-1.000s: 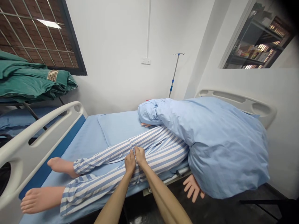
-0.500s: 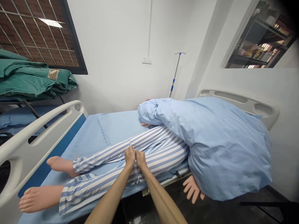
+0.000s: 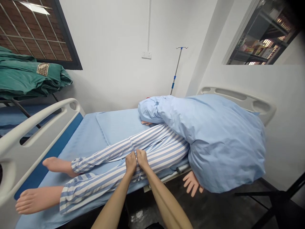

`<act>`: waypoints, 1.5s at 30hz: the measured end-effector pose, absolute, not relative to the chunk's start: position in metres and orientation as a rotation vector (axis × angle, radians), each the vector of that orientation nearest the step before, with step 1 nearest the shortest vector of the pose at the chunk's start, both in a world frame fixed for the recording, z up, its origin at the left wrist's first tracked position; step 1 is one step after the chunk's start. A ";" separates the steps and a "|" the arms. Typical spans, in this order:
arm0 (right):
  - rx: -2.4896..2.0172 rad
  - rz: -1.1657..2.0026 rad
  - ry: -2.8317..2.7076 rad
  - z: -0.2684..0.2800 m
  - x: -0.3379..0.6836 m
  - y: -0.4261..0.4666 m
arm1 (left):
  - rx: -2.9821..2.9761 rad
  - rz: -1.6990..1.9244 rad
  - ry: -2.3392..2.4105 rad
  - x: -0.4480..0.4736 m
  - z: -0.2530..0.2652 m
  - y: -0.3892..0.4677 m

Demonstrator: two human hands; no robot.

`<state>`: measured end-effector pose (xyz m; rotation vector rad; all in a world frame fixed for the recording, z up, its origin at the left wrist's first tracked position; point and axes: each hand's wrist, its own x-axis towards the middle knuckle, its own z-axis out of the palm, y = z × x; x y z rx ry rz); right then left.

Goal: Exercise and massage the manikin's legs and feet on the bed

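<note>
A manikin in blue-and-white striped trousers (image 3: 166,156) lies on a bed with its bare feet at the left. My left hand (image 3: 131,163) and my right hand (image 3: 142,158) are side by side at about knee height of the near leg. Both are closed in fists on the trouser cloth, knuckles up, with creases in the cloth just below them; the fingertips are hidden. A pale blue quilt (image 3: 221,136) is bunched over the manikin's upper body. One manikin hand (image 3: 192,183) sticks out below it at the bed's near side.
The bed has a white footboard (image 3: 52,127) at left and a headboard (image 3: 240,95) at right. An IV pole (image 3: 176,71) stands behind it by the wall. Green folded cloth (image 3: 28,78) lies on another bed at far left. A dark metal frame (image 3: 276,200) is at lower right.
The view has shifted slightly, so the bed appears a little higher and further left. My right hand now sits slightly farther across than my left. Both hands stay closed at the trousers.
</note>
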<state>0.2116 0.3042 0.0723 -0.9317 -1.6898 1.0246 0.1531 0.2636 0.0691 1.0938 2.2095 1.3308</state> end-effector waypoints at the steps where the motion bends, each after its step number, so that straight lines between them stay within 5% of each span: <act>1: -0.935 1.017 -1.702 0.069 0.213 0.304 | 1.067 1.354 2.199 0.154 0.069 0.263; 11: -0.885 1.098 -1.665 0.063 0.215 0.308 | 0.775 1.616 1.767 0.156 0.089 0.283; 25: -0.939 1.102 -1.579 0.081 0.218 0.311 | 1.216 1.358 2.095 0.164 0.072 0.265; 45: -0.908 1.157 -1.578 0.063 0.224 0.309 | 0.994 1.546 2.056 0.175 0.085 0.269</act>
